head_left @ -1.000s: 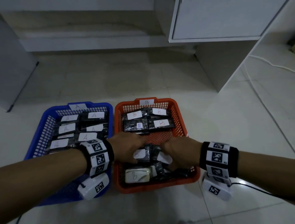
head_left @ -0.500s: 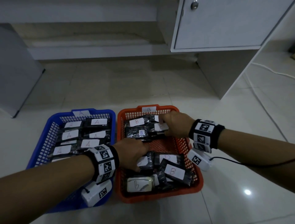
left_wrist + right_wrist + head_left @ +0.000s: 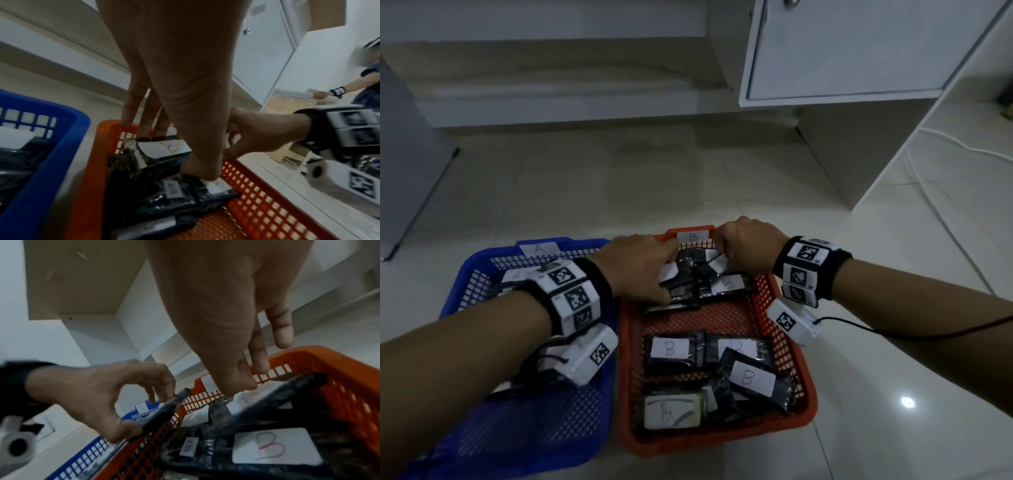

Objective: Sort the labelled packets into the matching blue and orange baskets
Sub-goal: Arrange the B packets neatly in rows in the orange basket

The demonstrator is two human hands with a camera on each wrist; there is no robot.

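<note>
Packets marked B fill the orange basket (image 3: 784,346), and both hands are at its far end, each with a black packet. The left hand (image 3: 635,270) has thumb and fingers curled onto a black B packet (image 3: 162,150) by the far left corner; in the right wrist view that packet is tipped up on edge between thumb and fingertips, which suggests it is being slotted in beside the others, not dropped flat. The right hand (image 3: 748,248) pinches a second black packet (image 3: 265,395) by its white label near the far rim, thumb on top and fingers bent behind, the little finger standing free; this packet also lies tilted across the stack beneath it, so I judge it is being squared up into the back row. Holding by edges and corners keeps the labels readable and lets each packet slide into a narrow gap. The far wall carries a white B tag (image 3: 692,236), which matches the lettering on every packet I can read here, including the loose B packets (image 3: 751,377) lying at the near end. The blue basket (image 3: 482,270) stands touching on the left with its own A tag (image 3: 538,249) and dark packets partly hidden behind the left wrist. Sorting looks nearly finished; what remains seems to be tidying.
</note>
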